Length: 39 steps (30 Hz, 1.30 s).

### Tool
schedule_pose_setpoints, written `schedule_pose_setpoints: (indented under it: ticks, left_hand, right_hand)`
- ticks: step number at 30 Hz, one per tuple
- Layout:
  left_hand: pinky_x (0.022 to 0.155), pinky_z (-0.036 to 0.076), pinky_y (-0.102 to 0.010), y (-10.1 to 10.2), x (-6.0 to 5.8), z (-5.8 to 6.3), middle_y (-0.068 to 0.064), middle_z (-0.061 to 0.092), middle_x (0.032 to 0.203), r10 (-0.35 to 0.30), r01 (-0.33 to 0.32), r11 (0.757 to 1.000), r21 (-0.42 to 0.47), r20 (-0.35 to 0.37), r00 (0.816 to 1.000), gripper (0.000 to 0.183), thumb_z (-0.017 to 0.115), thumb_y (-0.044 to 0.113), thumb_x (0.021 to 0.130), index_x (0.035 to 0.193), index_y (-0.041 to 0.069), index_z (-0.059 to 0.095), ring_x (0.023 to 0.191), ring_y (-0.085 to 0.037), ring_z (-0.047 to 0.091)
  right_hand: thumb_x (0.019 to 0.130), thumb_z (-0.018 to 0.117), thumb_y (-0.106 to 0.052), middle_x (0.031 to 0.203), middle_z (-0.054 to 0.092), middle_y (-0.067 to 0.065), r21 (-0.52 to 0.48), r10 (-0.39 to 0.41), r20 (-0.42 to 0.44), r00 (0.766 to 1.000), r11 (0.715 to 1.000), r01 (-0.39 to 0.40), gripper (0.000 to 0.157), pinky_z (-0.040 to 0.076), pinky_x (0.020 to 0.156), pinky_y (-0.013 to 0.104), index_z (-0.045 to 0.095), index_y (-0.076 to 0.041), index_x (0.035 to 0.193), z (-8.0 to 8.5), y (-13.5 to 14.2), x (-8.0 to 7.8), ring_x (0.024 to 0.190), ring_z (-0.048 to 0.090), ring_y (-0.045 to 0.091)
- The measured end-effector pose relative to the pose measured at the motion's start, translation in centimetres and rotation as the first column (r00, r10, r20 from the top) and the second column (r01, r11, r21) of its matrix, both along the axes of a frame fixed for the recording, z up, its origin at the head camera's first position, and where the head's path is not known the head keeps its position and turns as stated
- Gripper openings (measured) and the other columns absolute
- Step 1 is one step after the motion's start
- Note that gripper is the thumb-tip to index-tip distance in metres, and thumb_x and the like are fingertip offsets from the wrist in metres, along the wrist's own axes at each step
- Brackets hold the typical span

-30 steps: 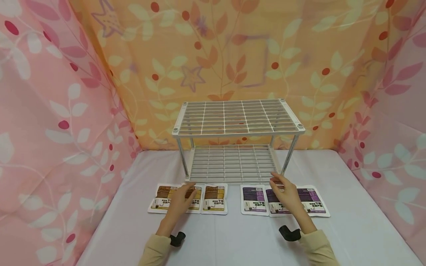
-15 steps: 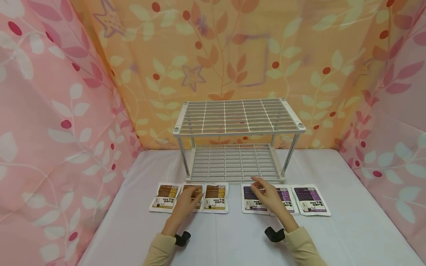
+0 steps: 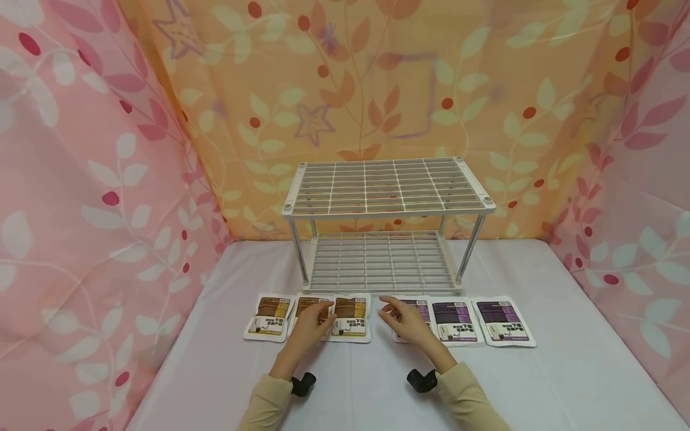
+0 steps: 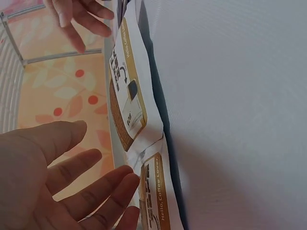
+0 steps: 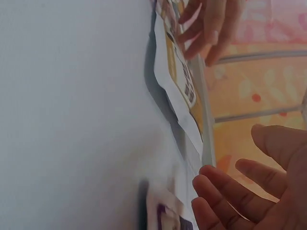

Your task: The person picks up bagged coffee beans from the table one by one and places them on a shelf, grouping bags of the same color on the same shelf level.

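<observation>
Three brown-and-gold labelled coffee pouches lie in a row on the left, among them the leftmost pouch and the inner pouch. My left hand hovers over the middle brown pouch, fingers loosely bent with nothing in them. To the right lies a row of three purple-labelled pouches, with a middle purple pouch and an outer purple pouch. Over the inner purple pouch, partly covering it, is my right hand. Its fingers are relaxed and hold nothing.
Behind the pouches stands a two-tier white wire rack with an upper shelf and a lower shelf on metal posts. A white cloth covers the table. Floral curtains enclose the back and sides.
My right hand has moved left, from above the outer purple pouches to the inner one. The left hand has shifted slightly right. The pouches and rack stay in place.
</observation>
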State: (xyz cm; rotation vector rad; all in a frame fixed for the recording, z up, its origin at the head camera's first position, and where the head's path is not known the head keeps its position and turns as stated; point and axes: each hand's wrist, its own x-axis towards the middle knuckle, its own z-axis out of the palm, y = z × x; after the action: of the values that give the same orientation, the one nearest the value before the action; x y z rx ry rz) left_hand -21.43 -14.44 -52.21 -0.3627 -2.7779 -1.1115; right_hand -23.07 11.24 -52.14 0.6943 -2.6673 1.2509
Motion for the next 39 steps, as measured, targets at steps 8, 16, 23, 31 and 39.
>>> schedule_pose_setpoints:
  ticks: [8, 16, 23, 31, 39]
  left_hand:
    - [0.078, 0.046, -0.039, 0.3, 0.0, -0.1, -0.011, 0.059, 0.107, -0.027, 0.027, 1.000, -0.014, 0.013, 1.000, 0.040, 0.056, 0.028, 0.085, 0.119, 0.007, 0.053, 0.094, -0.024, 0.056]
    - [0.075, 0.045, -0.039, 1.0, 0.0, -0.1, -0.011, 0.060, 0.102, -0.051, 0.048, 0.997, -0.060, -0.038, 0.998, 0.040, 0.059, 0.026, 0.083, 0.116, 0.003, 0.054, 0.090, -0.024, 0.055]
    - [0.085, 0.040, -0.047, 1.6, 0.4, 0.1, -0.016, 0.055, 0.111, -0.028, 0.025, 0.995, -0.095, -0.035, 0.999, 0.046, 0.064, 0.027, 0.078, 0.116, 0.003, 0.054, 0.102, -0.033, 0.048]
    - [0.080, 0.041, -0.046, 1.9, 0.6, -0.1, -0.015, 0.054, 0.109, -0.017, 0.014, 0.995, -0.096, -0.031, 0.999, 0.048, 0.067, 0.027, 0.075, 0.116, 0.006, 0.055, 0.098, -0.033, 0.047]
    - [0.081, 0.040, -0.049, 2.0, 0.8, -0.7, -0.015, 0.050, 0.113, -0.038, 0.039, 0.999, -0.020, 0.024, 0.999, 0.052, 0.069, 0.025, 0.073, 0.120, 0.011, 0.052, 0.104, -0.034, 0.044]
  right_hand:
    - [0.084, 0.058, -0.020, 0.101, 0.060, 0.015, -0.012, 0.077, 0.042, 0.996, 0.997, -0.077, 0.043, 0.049, 0.066, 0.026, 0.049, -0.003, 0.122, -0.6, -1.9, 0.5, 0.079, 0.060, 0.020]
    - [0.081, 0.061, -0.016, 0.101, 0.058, 0.017, -0.023, 0.119, 0.059, 0.991, 0.993, -0.117, 0.050, 0.049, 0.063, 0.022, 0.043, 0.003, 0.124, -0.9, -2.8, 0.8, 0.076, 0.057, 0.018]
    - [0.078, 0.064, -0.017, 0.100, 0.058, 0.013, 0.008, 0.080, 0.052, 0.995, 0.997, -0.080, 0.052, 0.046, 0.061, 0.020, 0.046, 0.004, 0.122, -1.2, -3.0, 0.9, 0.075, 0.054, 0.015]
    - [0.077, 0.066, -0.017, 0.094, 0.057, 0.012, 0.006, 0.079, 0.016, 0.997, 0.997, -0.079, 0.051, 0.045, 0.059, 0.020, 0.049, 0.006, 0.118, -1.7, -3.3, 0.9, 0.073, 0.053, 0.017]
    - [0.076, 0.067, -0.013, 0.101, 0.052, 0.017, -0.006, 0.047, 0.052, 0.998, 0.999, -0.046, 0.053, 0.045, 0.055, 0.016, 0.047, 0.007, 0.120, -1.7, -3.4, 1.2, 0.067, 0.054, 0.012]
